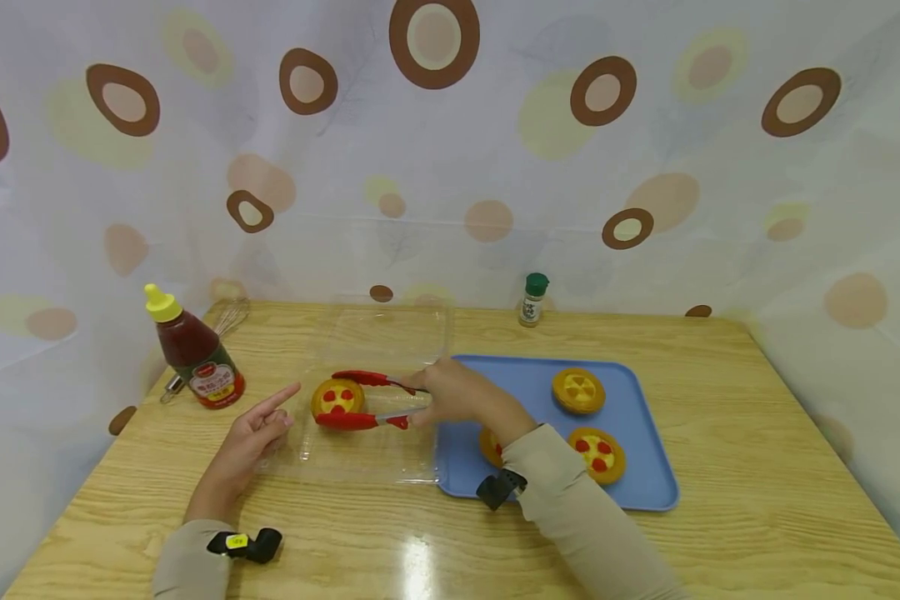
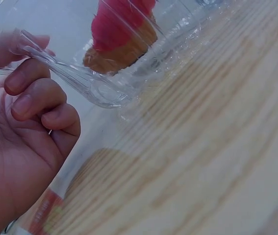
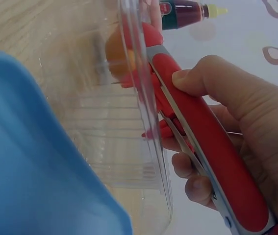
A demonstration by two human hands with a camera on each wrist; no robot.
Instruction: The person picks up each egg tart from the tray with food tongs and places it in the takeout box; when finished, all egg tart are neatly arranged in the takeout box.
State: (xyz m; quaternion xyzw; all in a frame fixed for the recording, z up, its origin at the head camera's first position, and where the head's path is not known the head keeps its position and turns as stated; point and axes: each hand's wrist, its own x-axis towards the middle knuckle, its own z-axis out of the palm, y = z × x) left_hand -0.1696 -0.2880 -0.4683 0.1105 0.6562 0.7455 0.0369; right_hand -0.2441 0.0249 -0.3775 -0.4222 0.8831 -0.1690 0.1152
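My right hand [image 1: 450, 390] grips red-handled metal tongs [image 3: 202, 132]. Their red tips lie on either side of a round tart [image 1: 337, 397] with yellow filling and red pieces. This tart is inside a clear plastic container [image 1: 412, 454], whose lid [image 1: 390, 333] is folded back. At the container's left rim is my left hand [image 1: 243, 446], index finger [image 1: 281, 396] extended and the other fingers curled in. The rim passes between its thumb and index finger in the left wrist view, where the tart's underside [image 2: 112, 59] shows through the plastic.
A blue tray [image 1: 648, 483] on the right bears several tarts [image 1: 578, 390], one partly behind my right wrist. A sauce bottle [image 1: 198, 354] with a yellow cap stands at left, before a whisk [image 1: 232, 315]. A green-capped shaker [image 1: 532, 300] is at the back.
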